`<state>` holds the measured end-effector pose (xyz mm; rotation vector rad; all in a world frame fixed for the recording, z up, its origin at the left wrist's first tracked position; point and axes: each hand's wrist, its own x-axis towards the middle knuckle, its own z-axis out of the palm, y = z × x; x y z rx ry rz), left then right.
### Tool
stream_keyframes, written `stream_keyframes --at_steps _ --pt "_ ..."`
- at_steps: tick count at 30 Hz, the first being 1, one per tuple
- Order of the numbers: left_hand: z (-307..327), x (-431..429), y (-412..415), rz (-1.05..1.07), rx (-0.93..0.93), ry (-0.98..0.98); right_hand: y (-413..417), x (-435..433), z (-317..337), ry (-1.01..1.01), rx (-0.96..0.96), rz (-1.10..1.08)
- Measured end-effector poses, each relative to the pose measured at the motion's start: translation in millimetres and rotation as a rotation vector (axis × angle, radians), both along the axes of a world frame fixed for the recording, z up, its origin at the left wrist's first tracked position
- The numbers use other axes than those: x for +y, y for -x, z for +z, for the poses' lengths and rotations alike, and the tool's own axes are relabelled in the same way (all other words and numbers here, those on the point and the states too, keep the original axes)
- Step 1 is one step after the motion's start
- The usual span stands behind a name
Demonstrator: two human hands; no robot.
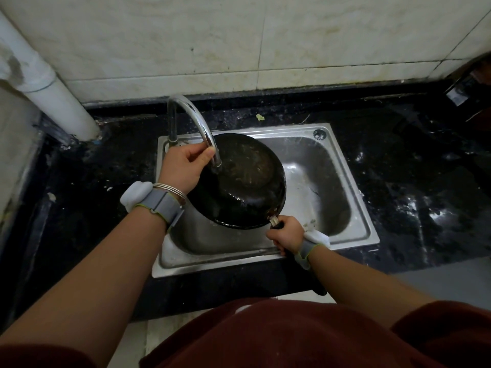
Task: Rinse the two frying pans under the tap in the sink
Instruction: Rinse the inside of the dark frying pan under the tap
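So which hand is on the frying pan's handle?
The right hand, curled round the handle of the black round frying pan; the left hand is at its rim beside the chrome tap.

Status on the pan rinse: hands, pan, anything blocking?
Right hand grips the pan by its handle; left hand holds its rim. Pan tilted over sink, under tap. Second pan not in view; nothing blocking.

Black countertop (398,160), steel sink (313,166) set in, pale scrap (260,117) behind it
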<state>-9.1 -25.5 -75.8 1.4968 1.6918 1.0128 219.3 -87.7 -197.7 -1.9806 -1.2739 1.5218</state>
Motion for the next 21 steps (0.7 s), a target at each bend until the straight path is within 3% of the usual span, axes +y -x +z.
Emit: stream_keyframes --at_steps 9,21 --pt "6.3 -0.7 4.1 -0.024 0.017 -0.002 2.1 0.6 -0.9 -0.027 -0.132 0.065" --pt "13.0 0.9 0.1 -0.031 0.143 0.052 4.7 8.0 3.7 0.079 -0.145 0.232"
